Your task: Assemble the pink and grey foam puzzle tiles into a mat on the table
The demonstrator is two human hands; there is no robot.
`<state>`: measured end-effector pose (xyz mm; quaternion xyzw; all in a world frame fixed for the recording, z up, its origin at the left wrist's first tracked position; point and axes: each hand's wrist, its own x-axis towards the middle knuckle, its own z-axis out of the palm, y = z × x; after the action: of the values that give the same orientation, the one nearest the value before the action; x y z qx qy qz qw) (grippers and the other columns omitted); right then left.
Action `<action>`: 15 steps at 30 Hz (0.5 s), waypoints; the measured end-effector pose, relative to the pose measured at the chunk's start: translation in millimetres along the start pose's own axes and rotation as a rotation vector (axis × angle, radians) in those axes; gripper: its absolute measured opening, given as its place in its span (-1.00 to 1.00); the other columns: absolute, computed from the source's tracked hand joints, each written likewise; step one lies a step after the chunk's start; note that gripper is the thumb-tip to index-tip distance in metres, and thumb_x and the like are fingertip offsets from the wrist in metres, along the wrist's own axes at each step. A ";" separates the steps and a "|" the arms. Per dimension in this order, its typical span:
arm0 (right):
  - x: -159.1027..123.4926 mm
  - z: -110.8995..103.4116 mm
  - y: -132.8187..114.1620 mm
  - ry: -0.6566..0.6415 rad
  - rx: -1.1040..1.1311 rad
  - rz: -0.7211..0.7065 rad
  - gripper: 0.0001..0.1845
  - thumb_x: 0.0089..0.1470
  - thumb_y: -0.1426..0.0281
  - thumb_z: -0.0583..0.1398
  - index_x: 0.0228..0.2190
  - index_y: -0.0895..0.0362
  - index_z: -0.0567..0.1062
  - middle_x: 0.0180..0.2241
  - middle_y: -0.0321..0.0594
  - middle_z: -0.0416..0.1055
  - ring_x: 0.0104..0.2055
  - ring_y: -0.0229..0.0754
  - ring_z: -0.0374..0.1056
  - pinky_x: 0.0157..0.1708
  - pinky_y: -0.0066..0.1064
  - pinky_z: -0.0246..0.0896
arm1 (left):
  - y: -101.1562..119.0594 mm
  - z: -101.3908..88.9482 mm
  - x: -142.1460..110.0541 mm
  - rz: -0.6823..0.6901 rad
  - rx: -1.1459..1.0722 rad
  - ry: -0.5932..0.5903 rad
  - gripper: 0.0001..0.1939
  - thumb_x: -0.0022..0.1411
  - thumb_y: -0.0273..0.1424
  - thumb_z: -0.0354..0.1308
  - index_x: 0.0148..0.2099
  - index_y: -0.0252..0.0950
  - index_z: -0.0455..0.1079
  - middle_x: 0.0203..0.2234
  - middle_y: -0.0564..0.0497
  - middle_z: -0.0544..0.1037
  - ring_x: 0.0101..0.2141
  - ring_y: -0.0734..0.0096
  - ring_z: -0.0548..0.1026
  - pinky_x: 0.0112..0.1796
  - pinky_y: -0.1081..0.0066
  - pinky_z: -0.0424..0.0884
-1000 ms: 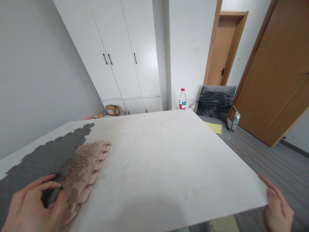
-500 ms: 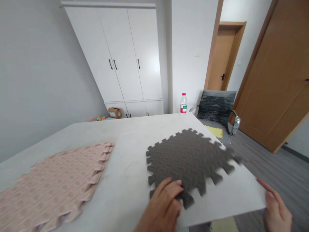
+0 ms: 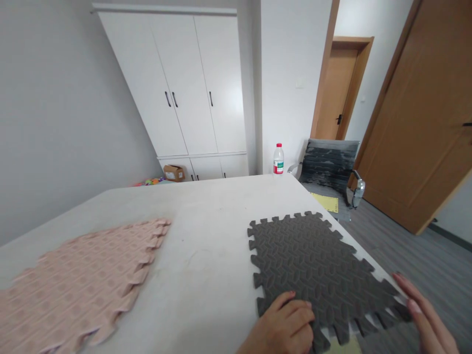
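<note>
A dark grey foam puzzle mat (image 3: 313, 260) lies flat on the right part of the white table (image 3: 206, 221), its near corner hanging over the table's edge. My left hand (image 3: 285, 327) rests on the mat's near left corner with fingers curled, pinching its edge. At the mat's near right corner my right hand (image 3: 427, 317) touches the edge with fingers stretched out. A pink foam puzzle mat (image 3: 81, 280) lies flat on the table's left side, away from both hands.
A plastic bottle with a red cap (image 3: 279, 159) stands at the table's far edge. A grey chair (image 3: 330, 164) with a yellow sheet on its seat is beyond the right corner. White cupboards (image 3: 184, 88), a small cardboard box (image 3: 173, 172) and wooden doors (image 3: 424, 113) lie behind.
My left hand carried the grey mat from on top of the pink mat at the left across to the table's right side and laid it flat. My right hand moved onto its corner.
</note>
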<state>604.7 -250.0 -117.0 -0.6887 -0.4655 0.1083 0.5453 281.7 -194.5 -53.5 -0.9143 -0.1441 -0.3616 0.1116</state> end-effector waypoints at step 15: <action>15.6 9.3 19.2 -0.056 -0.216 -0.218 -0.56 0.13 0.12 0.05 -0.02 0.04 0.41 0.06 -0.22 0.32 0.15 -0.03 0.17 0.23 -0.11 -0.06 | -3.3 -18.7 -6.6 -0.250 -0.123 -0.258 -0.79 0.16 -0.24 0.13 -0.18 -0.22 0.32 -0.04 -0.04 0.49 0.04 0.32 0.39 0.09 0.22 0.30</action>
<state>617.1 -231.5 -131.3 -0.6855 -0.5613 0.0168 0.4634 264.2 -198.4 -44.4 -0.9332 -0.2474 -0.2605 -0.0099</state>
